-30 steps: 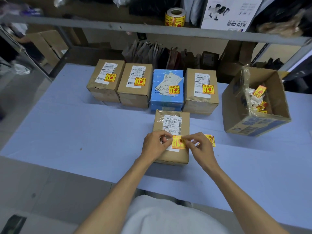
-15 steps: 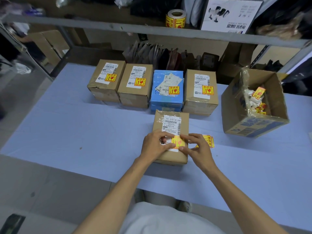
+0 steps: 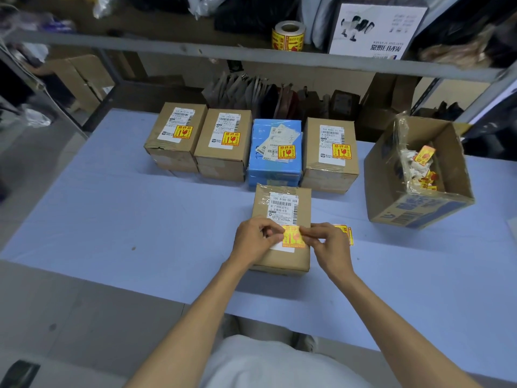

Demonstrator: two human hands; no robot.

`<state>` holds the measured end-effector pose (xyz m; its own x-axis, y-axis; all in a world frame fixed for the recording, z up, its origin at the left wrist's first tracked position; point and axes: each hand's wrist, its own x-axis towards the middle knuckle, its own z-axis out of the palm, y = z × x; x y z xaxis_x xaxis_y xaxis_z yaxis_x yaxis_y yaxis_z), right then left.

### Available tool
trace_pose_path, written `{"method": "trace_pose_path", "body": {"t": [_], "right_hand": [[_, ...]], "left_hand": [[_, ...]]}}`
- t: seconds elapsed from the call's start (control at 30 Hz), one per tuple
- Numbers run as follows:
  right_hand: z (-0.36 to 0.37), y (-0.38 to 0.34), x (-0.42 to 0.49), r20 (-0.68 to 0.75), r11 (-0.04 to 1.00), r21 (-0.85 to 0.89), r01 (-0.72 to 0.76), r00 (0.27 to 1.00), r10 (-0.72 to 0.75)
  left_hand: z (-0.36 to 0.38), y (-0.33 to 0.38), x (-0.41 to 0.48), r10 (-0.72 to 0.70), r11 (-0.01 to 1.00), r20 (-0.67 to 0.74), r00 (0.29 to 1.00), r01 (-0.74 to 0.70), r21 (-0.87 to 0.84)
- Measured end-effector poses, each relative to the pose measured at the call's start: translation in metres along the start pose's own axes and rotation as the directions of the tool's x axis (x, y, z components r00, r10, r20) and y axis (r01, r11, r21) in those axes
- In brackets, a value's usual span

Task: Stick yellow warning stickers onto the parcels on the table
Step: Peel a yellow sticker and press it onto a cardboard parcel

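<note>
Item: square yellow warning sticker (image 3: 292, 238), on top face of near brown cardboard parcel (image 3: 279, 260), overlapping lower edge of its white label.
Step, as we judge it: we lay it flat, smooth from centre outward, avoid creases, keep barcode uncovered.
Left hand (image 3: 253, 239): fingers curled, pinching sticker's left edge.
Right hand (image 3: 328, 245): likewise pinching its right edge.
Spare yellow sticker strip (image 3: 346, 233): just right of parcel.

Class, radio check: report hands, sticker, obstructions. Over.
Left hand, right hand pinch yellow sticker atop front parcel. Four rear parcels stickered. Spare stickers beside parcel, not obstructing.
</note>
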<state>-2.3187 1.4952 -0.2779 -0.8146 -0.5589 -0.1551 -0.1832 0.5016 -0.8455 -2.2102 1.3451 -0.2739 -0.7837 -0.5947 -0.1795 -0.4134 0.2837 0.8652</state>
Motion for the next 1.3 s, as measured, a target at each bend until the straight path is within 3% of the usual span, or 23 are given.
{"method": "trace_pose_path", "body": {"t": [0.17,0.27,0.37,0.47,0.53,0.67,0.83,1.07,1.3], "right_hand": [[-0.004,-0.011,0.002,-0.129,0.999,-0.025,-0.021,0.991,0.017],[-0.006,-0.026,0.002,-0.136,0.999,-0.014,0.031,0.990,-0.032],[-0.007,-0.046,0.001,-0.057,0.995,0.044,0.092,0.994,-0.089],[-0.003,-0.067,-0.001,0.002,0.969,0.073,0.236,0.972,-0.236],[-0.002,-0.079,-0.001,-0.028,0.947,0.104,0.305,0.952,-0.304],[-0.006,-0.092,0.005,-0.103,0.934,0.139,0.330,0.943,-0.317],[-0.012,-0.091,0.005,-0.132,0.929,0.121,0.350,0.933,-0.335],[-0.025,-0.087,0.006,-0.160,0.935,0.255,0.248,0.964,-0.212],[-0.035,-0.093,0.004,-0.211,0.910,0.387,0.146,0.975,-0.067]], "left_hand": [[-0.006,0.013,0.001,-0.136,0.968,-0.025,0.990,0.127,-0.215],[-0.013,0.025,0.003,-0.213,0.887,0.100,0.972,0.236,-0.398],[-0.019,0.031,0.006,-0.212,0.789,0.220,0.952,0.300,-0.537],[-0.025,0.042,0.006,-0.131,0.849,0.205,0.970,0.216,-0.481],[-0.029,0.053,0.009,-0.105,0.880,0.106,0.989,0.142,-0.454],[-0.034,0.071,0.012,-0.085,0.872,-0.026,0.996,0.062,-0.486],[-0.035,0.082,0.015,-0.015,0.906,-0.011,1.000,0.009,-0.424],[-0.036,0.090,0.016,0.075,0.847,0.177,0.981,0.031,-0.530],[-0.026,0.094,0.022,0.060,0.882,0.115,0.992,0.001,-0.471]]}}
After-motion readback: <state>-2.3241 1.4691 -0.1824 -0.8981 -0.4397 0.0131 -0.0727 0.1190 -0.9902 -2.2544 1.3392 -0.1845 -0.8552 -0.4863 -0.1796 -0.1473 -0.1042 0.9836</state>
